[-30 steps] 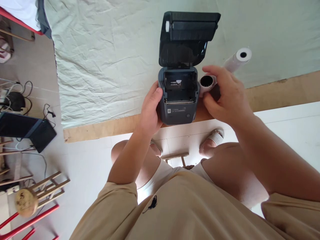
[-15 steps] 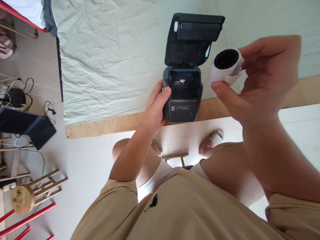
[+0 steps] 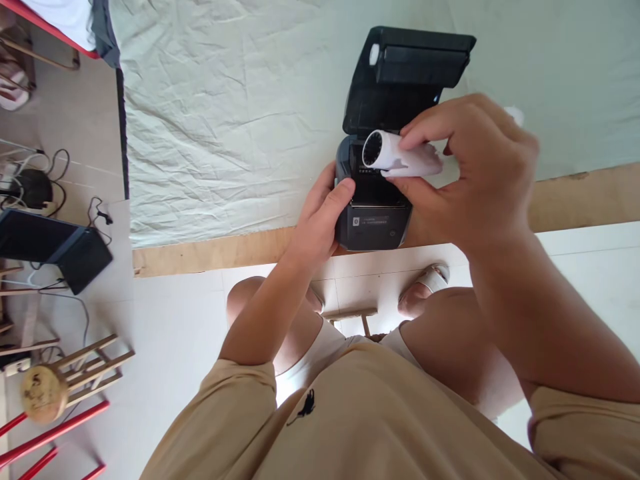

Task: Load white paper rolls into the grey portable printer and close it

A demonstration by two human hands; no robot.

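A small dark label printer [image 3: 375, 228] is gripped at its left side by my left hand [image 3: 323, 213], the thumb lying over its upper edge. Its lid [image 3: 395, 100] stands raised away from me, so the paper bay shows. Over that bay, my right hand [image 3: 480, 167] pinches a white paper roll [image 3: 400, 152] between thumb and fingers. The roll lies on its side with its dark hollow core turned to the left, and it hides part of the bay. Whether the roll touches the printer I cannot tell.
A table with a pale green cloth [image 3: 225, 120] and a bare wooden edge [image 3: 215, 257] lies before me. A small white object [image 3: 515, 116] rests behind my right hand. On the left are a laptop [image 3: 60, 250], cables and a wooden stool [image 3: 45, 393].
My right hand has brought the paper roll left to the printer and tipped it from upright onto its side. My left hand and the printer have shifted slightly right.
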